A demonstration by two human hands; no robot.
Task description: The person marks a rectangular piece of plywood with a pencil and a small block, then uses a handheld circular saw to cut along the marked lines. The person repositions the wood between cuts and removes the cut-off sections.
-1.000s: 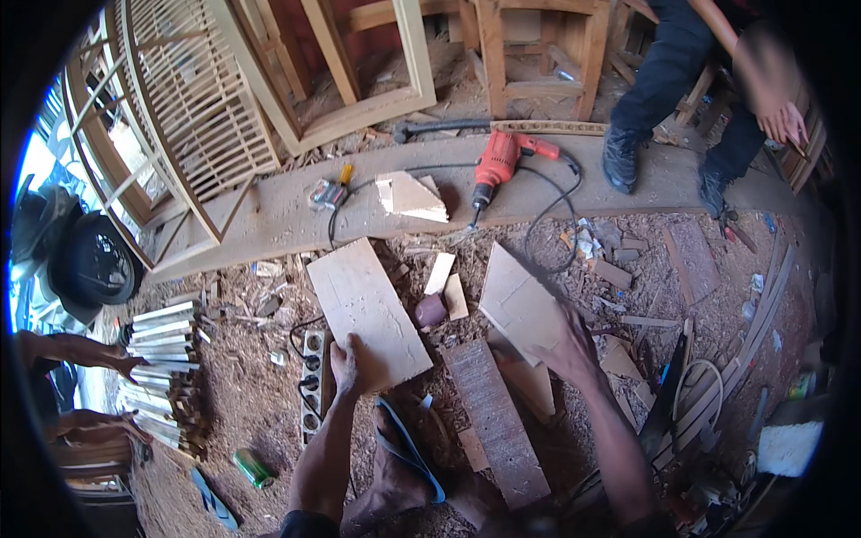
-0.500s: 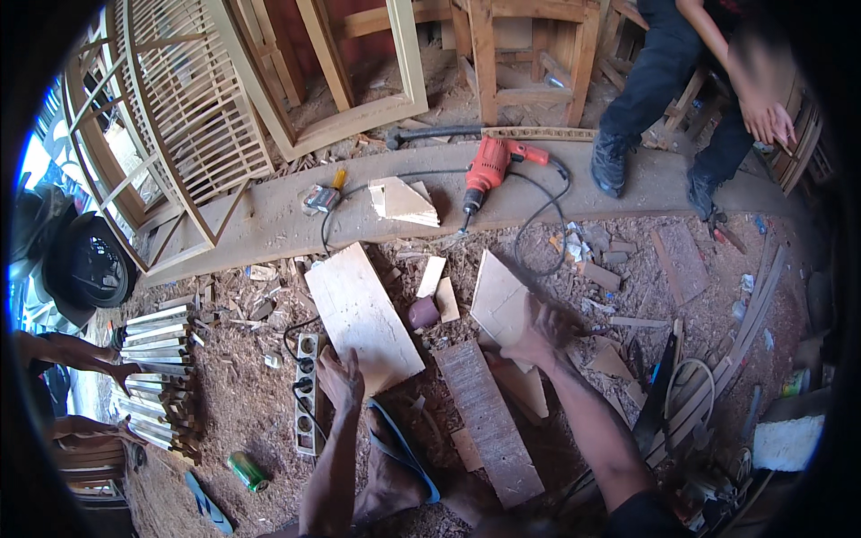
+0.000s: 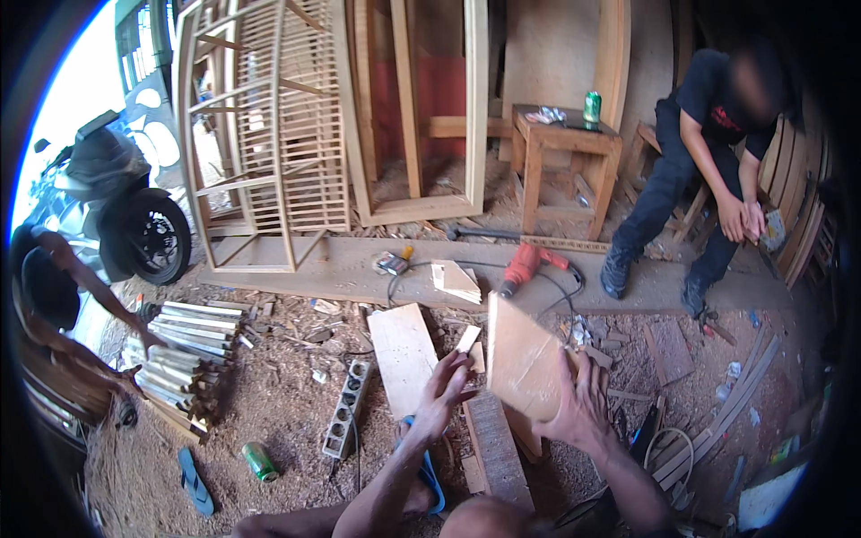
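Raised between the pale rectangular board (image 3: 399,345) and an angular plywood piece (image 3: 520,354), my left hand (image 3: 444,390) is open, fingers apart and slightly bent, holding nothing. My right hand (image 3: 578,399) grips the plywood piece at its right edge, tilting it up. Small wood scraps (image 3: 466,339) lie just beyond my left fingers. A weathered plank (image 3: 498,457) lies below, between my forearms. A red corded drill (image 3: 529,269) rests on the long board (image 3: 341,273) ahead, near stacked plywood offcuts (image 3: 453,280).
One person (image 3: 717,152) sits at right; another (image 3: 63,269) reaches toward bundled sticks (image 3: 179,359) at left, near a motorcycle (image 3: 126,206). Wooden frames (image 3: 269,143) and a stool (image 3: 560,134) stand behind. A power strip (image 3: 345,408), green can (image 3: 260,462) and flip-flop (image 3: 193,480) lie below.
My view has tilted up, showing more background. My left hand has left the rectangular board and moved rightward toward the plywood piece, which my right hand has raised and tilted.
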